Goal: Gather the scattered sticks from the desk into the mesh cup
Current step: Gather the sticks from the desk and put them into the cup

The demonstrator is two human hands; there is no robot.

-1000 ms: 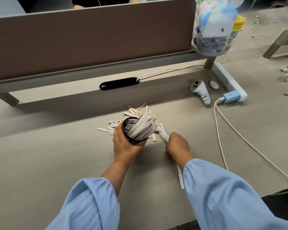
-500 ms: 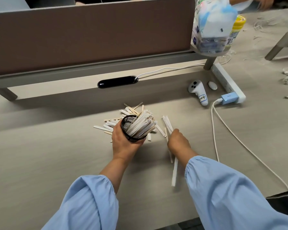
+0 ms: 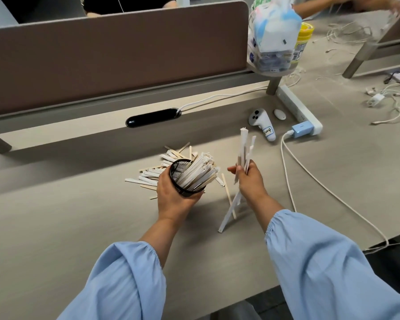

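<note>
My left hand (image 3: 174, 192) grips a black mesh cup (image 3: 180, 170), tilted to the right and stuffed with white-wrapped and bare wooden sticks. My right hand (image 3: 249, 181) is raised just right of the cup and closed on a small bunch of wrapped sticks (image 3: 244, 146) that point upward. Their lower ends (image 3: 229, 213) hang below the hand down to the desk. A heap of loose sticks (image 3: 153, 174) lies on the desk behind and left of the cup. One bare wooden stick (image 3: 228, 195) lies between my hands.
A brown divider panel (image 3: 116, 56) runs along the back. A white controller (image 3: 262, 123), a power strip (image 3: 298, 109) with a blue plug and a white cable (image 3: 310, 176) lie to the right. A bag of items (image 3: 274, 35) stands at the back right, with tangled cables (image 3: 388, 98) beyond.
My right hand has lifted off the desk with a bunch of wrapped sticks and turned them upright. My left hand keeps holding the cup in about the same place.
</note>
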